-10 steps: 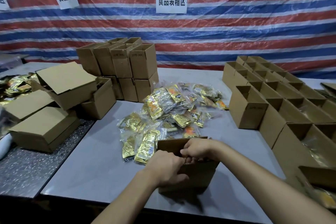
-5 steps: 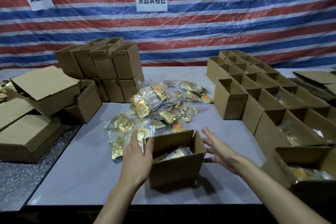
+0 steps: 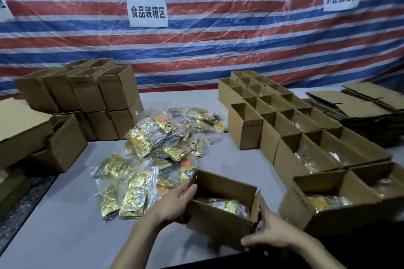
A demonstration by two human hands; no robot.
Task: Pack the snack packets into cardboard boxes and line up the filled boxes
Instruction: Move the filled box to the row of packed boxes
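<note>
Currently gripping open box point(image 3: 218, 224) from both sides: left hand point(image 3: 175, 202) curled over left wall, right hand point(image 3: 271, 233) clasping right corner; packets point(image 3: 223, 204) inside.

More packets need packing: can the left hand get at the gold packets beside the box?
Probably yes: the gold packets lie uncovered just beside the left hand, but it grips the box and must let go first.

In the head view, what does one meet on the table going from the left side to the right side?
Stacked brown cardboard boxes → loose heap of gold foil snack packets → rows of open brown cardboard boxes → flattened brown cardboard sheets.
</note>
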